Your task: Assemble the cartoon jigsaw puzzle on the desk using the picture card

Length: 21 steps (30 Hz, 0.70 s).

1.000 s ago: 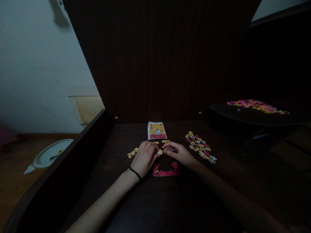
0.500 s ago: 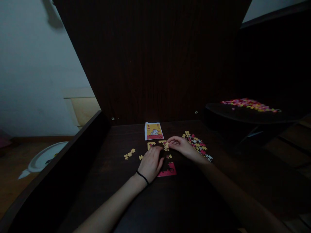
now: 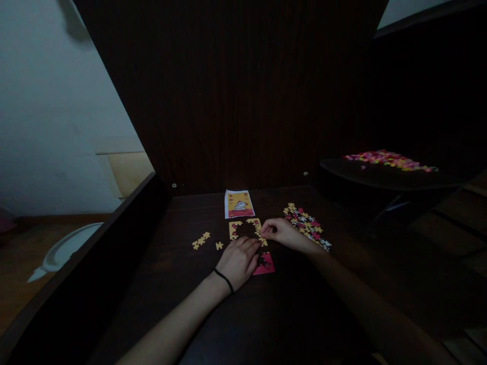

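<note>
A partly joined jigsaw puzzle lies on the dark wooden surface, its yellow upper border (image 3: 233,228) and pink lower corner (image 3: 267,263) showing around a dark middle. My left hand (image 3: 239,258), with a black band at the wrist, lies flat over its lower left part and hides pieces there. Its fingertips rest by the yellow pieces on the right side. At the right edge of the border, my right hand (image 3: 280,234) has thumb and fingers closed together; anything between them is too small to make out. Just beyond the puzzle is a printed picture (image 3: 240,204) of a white animal on yellow and pink.
Loose puzzle pieces (image 3: 304,223) are heaped to the right. Left of the puzzle lie a joined yellow strip (image 3: 201,241) and a single yellow piece (image 3: 219,246). A raised side board (image 3: 125,218) borders the left. Colourful small items (image 3: 388,159) cover a dark stand at right.
My left hand has slid slightly right and down, uncovering more of the upper left border. My right hand has moved down along the right edge, its fingers curling in more.
</note>
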{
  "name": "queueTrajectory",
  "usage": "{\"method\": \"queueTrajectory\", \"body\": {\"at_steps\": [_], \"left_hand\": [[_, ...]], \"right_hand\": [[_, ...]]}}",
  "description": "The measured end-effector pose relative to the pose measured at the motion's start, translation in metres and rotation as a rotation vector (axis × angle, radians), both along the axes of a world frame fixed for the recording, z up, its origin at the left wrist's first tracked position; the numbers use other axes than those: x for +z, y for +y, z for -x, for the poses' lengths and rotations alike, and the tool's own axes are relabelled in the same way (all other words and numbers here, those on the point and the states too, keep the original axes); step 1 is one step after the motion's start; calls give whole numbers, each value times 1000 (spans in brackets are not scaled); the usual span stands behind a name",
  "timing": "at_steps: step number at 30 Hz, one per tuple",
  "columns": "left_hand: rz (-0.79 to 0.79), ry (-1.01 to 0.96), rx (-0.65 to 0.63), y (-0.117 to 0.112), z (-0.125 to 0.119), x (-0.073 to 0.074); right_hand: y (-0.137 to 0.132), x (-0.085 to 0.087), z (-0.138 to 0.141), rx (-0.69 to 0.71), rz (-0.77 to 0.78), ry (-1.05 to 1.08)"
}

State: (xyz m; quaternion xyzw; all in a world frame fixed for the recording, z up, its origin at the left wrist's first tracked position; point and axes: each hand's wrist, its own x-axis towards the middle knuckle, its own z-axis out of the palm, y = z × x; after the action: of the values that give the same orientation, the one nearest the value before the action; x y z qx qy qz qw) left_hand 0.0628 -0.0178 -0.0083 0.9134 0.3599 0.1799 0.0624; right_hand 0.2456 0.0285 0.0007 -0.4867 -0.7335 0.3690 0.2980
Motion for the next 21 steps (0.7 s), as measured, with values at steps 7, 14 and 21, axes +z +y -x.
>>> {"method": "queueTrajectory", "body": {"at_steps": [7, 14, 21], "left_hand": [[0, 14, -1, -1, -1, 1], [-6, 11, 5, -1, -1, -1], [-12, 32, 4, -1, -1, 0]], "right_hand": [[0, -2, 0, -14, -4, -50], [1, -7, 0, -27, -56, -66], [0, -1, 1, -14, -3, -43]]}}
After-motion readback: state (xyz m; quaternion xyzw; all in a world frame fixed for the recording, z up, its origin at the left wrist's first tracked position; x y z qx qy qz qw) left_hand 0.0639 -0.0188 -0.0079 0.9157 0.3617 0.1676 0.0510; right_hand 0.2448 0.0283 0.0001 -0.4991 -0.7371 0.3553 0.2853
